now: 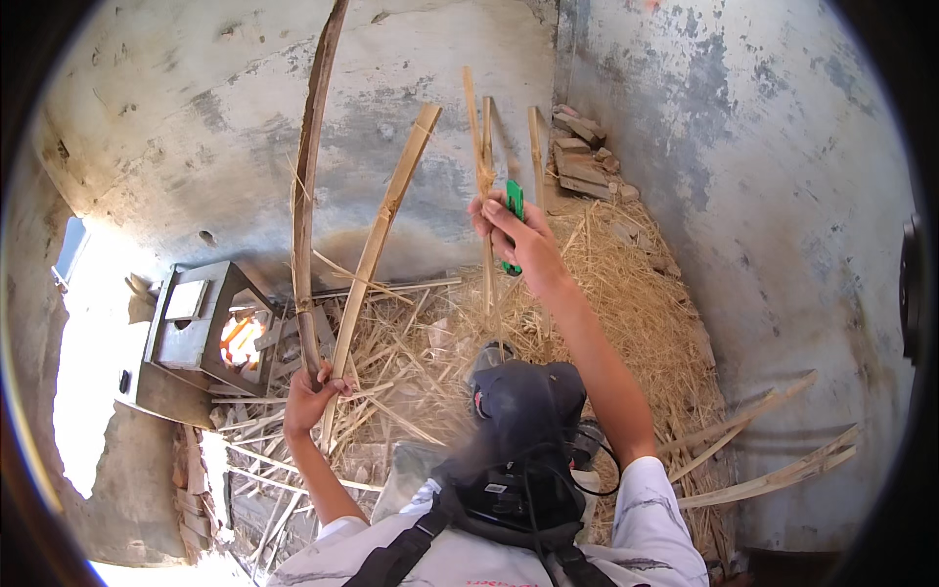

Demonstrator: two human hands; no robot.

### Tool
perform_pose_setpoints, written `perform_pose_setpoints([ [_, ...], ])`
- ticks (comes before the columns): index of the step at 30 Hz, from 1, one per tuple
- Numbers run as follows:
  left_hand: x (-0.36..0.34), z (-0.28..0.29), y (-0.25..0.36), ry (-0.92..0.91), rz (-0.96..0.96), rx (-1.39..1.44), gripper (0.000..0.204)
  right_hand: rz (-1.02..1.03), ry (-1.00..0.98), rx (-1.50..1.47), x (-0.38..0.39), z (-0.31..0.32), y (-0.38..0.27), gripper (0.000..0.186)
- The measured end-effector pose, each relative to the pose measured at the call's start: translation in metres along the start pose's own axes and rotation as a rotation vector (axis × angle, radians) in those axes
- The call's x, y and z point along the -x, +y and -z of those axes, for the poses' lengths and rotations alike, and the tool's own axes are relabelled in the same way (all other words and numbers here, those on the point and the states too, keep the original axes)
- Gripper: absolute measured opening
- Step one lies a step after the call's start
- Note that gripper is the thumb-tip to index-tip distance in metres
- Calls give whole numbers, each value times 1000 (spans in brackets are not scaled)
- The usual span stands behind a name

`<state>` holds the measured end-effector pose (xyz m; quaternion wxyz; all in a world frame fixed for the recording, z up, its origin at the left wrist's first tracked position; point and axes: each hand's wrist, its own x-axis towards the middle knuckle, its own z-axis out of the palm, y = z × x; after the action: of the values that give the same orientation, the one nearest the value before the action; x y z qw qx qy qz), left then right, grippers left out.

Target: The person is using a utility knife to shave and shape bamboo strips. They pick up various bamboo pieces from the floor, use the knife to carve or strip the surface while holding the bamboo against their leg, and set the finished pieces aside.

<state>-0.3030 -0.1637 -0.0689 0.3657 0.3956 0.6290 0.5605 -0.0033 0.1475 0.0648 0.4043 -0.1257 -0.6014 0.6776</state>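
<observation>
My left hand (pixel 311 399), lower left of centre, is closed around the lower part of a long dark-brown split bamboo strip (pixel 305 186) that rises past the top of view. A paler, jointed bamboo strip (pixel 377 230) slants up to the right from the same hand. Higher up and to the right, my right hand (pixel 518 235) grips a green-handled cutter (pixel 514 201); its blade cannot be made out. A thin pale bamboo strip (pixel 470 112) runs up from the right hand's fingers, which hide how it is held.
Bamboo shavings (pixel 626 303) cover the floor, with split pieces at left. At left stands a dark box (pixel 181 338) with a bright opening. Bricks (pixel 584 171) lie in the far corner. One strip (pixel 536 147) leans on the wall; others (pixel 782 476) stick out lower right.
</observation>
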Motion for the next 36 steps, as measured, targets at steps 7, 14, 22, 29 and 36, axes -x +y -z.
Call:
perform_pose_setpoints([
  [7, 0, 4, 11, 67, -27, -113, 24, 79, 97, 9, 5, 37, -41, 25],
  [14, 1, 4, 20, 103, -94, -309, 16, 464, 332, 789, 4, 77, -56, 29],
  [22, 50, 82, -24, 392, 24, -346, 12, 560, 893, 607, 40, 199, -174, 27],
  [29, 64, 96, -24, 491, -35, -475, 13, 630, 897, 302, 65, 211, -202, 29],
  [36, 56, 65, 51, 640, -264, -421, 18, 565, 808, -295, 25, 167, -103, 21],
])
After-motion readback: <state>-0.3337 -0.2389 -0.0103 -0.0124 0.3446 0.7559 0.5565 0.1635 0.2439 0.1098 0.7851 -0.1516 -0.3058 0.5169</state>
